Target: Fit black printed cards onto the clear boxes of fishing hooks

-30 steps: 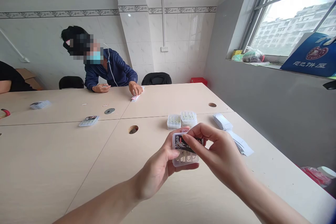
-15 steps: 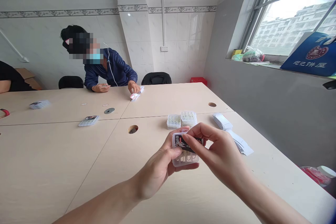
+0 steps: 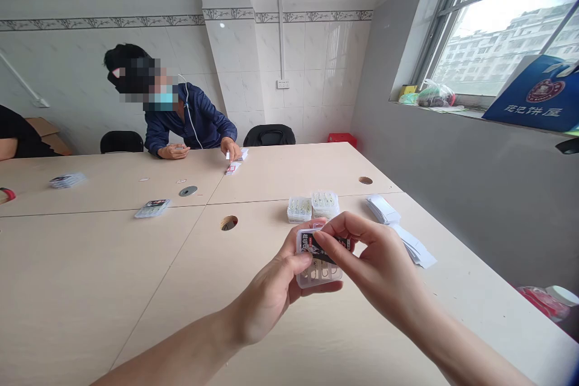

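Observation:
My left hand (image 3: 275,280) is closed around a small clear plastic box of fish hooks (image 3: 319,277), thumb across its front and fingers behind and beneath. Over the upper half of the box lies a black printed label (image 3: 309,243) with white lettering. My right hand (image 3: 373,253) pinches this label near its upper edge between thumb and forefinger; its right part is partly covered by those fingers. Just beyond my hands stand two stacks of similar clear boxes, a left stack (image 3: 299,210) and a right stack (image 3: 325,204).
White cards (image 3: 414,247) lie fanned on the table (image 3: 181,313) at the right. Farther left are a labelled box (image 3: 152,208) and a pile of boxes (image 3: 67,180). Round holes, one a cable hole (image 3: 229,223), pierce the tabletop. Opposite, a co-worker (image 3: 190,111) handles small cards.
My hands and the box stay almost still. Across the table, the co-worker's hand has shifted slightly among the small cards.

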Available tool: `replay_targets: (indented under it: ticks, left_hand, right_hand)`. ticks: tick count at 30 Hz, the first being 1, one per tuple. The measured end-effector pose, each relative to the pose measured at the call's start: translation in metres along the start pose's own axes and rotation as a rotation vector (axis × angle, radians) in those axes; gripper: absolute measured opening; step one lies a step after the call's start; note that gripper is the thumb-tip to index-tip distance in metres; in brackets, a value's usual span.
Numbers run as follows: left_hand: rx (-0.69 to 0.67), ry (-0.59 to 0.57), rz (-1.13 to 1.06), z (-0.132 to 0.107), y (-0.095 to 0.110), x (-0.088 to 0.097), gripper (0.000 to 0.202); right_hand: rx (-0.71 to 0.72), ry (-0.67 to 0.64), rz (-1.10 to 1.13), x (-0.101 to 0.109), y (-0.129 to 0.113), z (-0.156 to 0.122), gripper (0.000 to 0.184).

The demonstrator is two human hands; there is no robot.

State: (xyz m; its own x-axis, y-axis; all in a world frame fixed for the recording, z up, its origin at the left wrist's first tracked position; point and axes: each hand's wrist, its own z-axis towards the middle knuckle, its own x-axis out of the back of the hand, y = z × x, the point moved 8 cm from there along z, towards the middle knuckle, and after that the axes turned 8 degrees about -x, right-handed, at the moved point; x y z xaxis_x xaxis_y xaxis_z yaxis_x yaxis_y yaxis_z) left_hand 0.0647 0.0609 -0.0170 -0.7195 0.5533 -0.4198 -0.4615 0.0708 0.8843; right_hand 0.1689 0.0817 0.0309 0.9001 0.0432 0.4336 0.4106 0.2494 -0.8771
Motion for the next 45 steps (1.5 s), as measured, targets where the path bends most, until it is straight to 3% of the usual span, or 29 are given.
replay_targets:
  ticks: [45]
  left_hand:
    - [-0.018, 0.012, -0.017, -0.0004, 0.0003, -0.0008, 0.039]
  right_hand:
    - [-0.009, -0.002, -0.01, 0.0011, 0.0012, -0.0016, 0.018]
